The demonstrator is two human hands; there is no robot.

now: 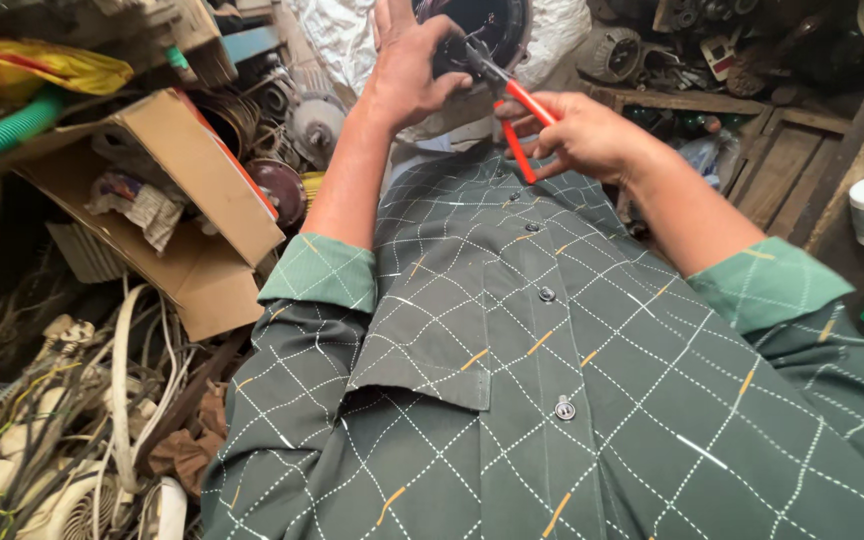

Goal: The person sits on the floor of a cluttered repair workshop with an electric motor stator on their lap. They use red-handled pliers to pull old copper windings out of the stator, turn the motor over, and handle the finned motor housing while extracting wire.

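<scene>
Cardboard box [182, 190] and cable tangle [82, 420] left — crowded.

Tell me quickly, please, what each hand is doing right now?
Left hand: closed around the round dark motor part, steadying it.
Right hand: closed on the red-handled pliers.

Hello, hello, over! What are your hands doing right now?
Right hand gripping red-handled pliers. Left hand steadying dark round motor part, plier tips at its edge. Nothing between hands and part.
</scene>
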